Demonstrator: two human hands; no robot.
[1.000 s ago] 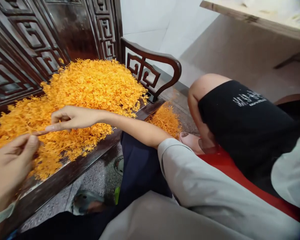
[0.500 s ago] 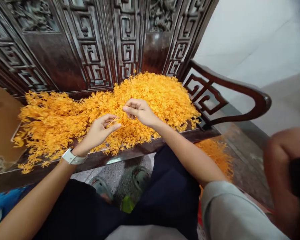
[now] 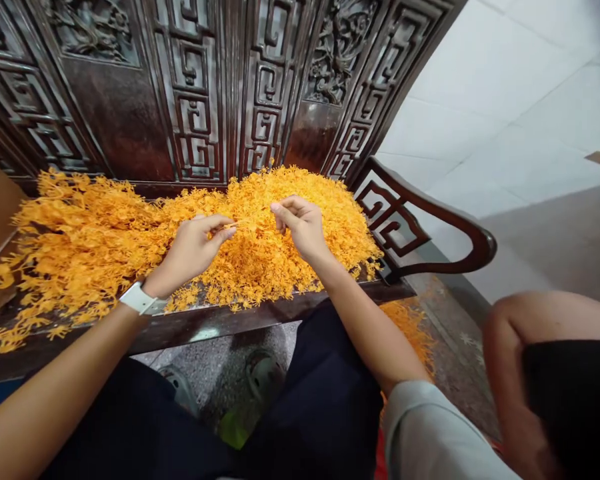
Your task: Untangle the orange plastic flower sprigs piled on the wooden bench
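One thin orange strand (image 3: 234, 226) shows on my feed at the tips of the left hand (image 3: 195, 245), whose thumb and fingers are drawn together on it. From there its visible end points across toward the right hand (image 3: 305, 230), the long axis running roughly sideways, though it is too small for me to read exactly. The left hand is the nearer one, touching the strand; the right hand is just beside, to the right and slightly farther from the body, its tips facing the left ones but apart from them. Its fingers are curled in with the thumb alongside; I can't make out whether they hold anything. Below and behind both hands I see the orange heap (image 3: 260, 267), spread along the bench (image 3: 260, 319) leftward of the left hand and mounded highest beyond the right. Past the fingertips rises the carved backrest (image 3: 125, 127); the curved armrest (image 3: 484, 248) is off to the right hand's right.
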